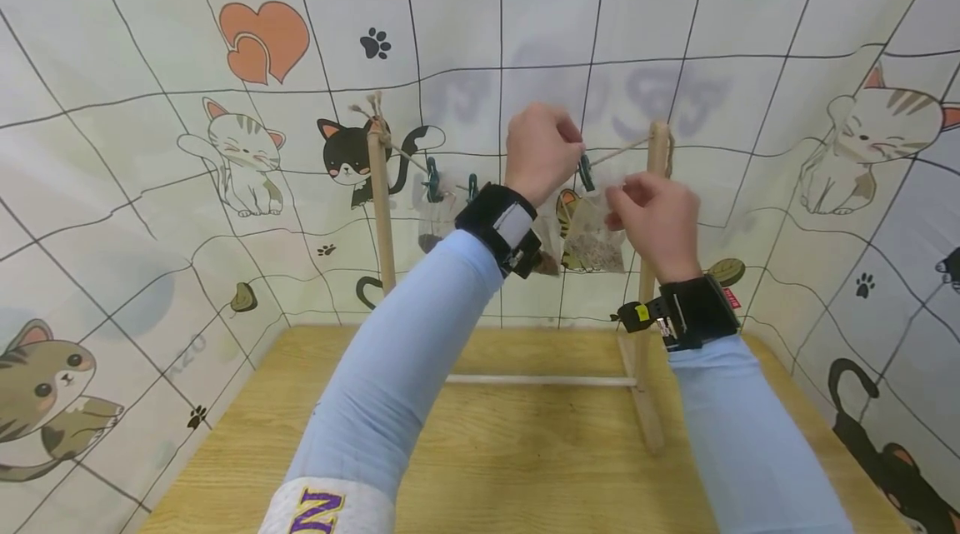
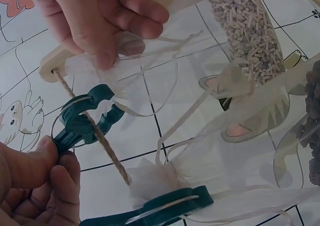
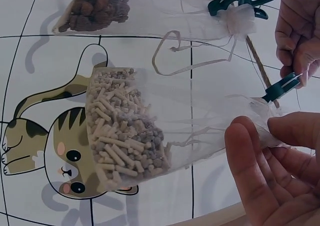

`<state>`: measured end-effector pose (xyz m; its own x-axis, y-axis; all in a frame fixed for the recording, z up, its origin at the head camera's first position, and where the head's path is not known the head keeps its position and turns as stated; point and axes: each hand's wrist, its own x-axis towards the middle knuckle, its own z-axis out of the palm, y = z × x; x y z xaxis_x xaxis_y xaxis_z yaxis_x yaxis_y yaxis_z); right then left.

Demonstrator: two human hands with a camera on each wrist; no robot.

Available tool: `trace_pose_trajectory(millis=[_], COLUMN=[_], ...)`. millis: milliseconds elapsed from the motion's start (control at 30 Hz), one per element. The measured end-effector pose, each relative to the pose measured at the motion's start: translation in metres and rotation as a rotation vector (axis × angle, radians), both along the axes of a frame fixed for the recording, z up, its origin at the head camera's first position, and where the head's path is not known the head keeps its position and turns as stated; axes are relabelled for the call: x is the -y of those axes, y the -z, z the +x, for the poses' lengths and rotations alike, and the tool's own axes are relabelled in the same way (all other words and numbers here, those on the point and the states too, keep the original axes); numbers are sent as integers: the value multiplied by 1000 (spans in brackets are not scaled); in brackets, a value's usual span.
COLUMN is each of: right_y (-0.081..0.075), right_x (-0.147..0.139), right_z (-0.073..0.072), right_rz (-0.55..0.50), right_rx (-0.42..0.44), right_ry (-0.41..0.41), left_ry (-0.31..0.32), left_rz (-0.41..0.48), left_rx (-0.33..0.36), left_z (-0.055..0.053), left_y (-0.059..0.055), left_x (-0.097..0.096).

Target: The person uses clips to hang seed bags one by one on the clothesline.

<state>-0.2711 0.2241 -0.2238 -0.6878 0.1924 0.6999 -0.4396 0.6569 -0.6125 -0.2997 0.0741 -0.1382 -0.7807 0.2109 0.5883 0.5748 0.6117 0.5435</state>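
Note:
My left hand [image 1: 542,149] pinches the handles of a green clothespin [image 2: 87,118] on the twine [image 2: 111,153]. In the left wrist view the clothespin's jaws stand apart, around the twine. Just right of it, my right hand [image 1: 660,219] pinches the gathered top of a sheer drawstring bag [image 3: 200,116]. Pale sticks and greyish pellets [image 3: 125,131] fill the bag's lower end. In the right wrist view the clothespin lies right at the bag's top edge. A neighbouring sheer bag with brown chunks [image 3: 100,8] hangs from another green clothespin [image 3: 240,3].
The twine runs between two wooden posts, left [image 1: 381,209] and right [image 1: 658,152]. More green clothespins [image 1: 432,178] and a bag with dark contents [image 1: 431,238] hang toward the left. A white rod [image 1: 540,381] crosses low above the wooden table [image 1: 525,451]. A cat-print cloth [image 1: 465,26] stands behind.

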Motion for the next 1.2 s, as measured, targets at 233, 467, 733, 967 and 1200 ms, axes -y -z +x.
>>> trace_pose_trajectory(millis=[233, 467, 733, 967, 1200], right_y=[-3, -3, -5, -5, -5], right_x=[3, 4, 5, 3, -1], right_z=[-4, -4, -4, -3, -3], right_rz=[-30, -55, -55, -50, 18], right_rx=[8, 39, 77, 89, 103], right_ry=[-26, -86, -127, -125, -97], left_ry=[-21, -19, -19, 7, 56], left_rz=[8, 8, -5, -89, -161], left_rx=[41, 44, 119, 200, 250], left_z=[-1, -3, -2, 1, 5], left_y=[0, 1, 0, -6, -10], left_x=[-1, -1, -3, -2, 2])
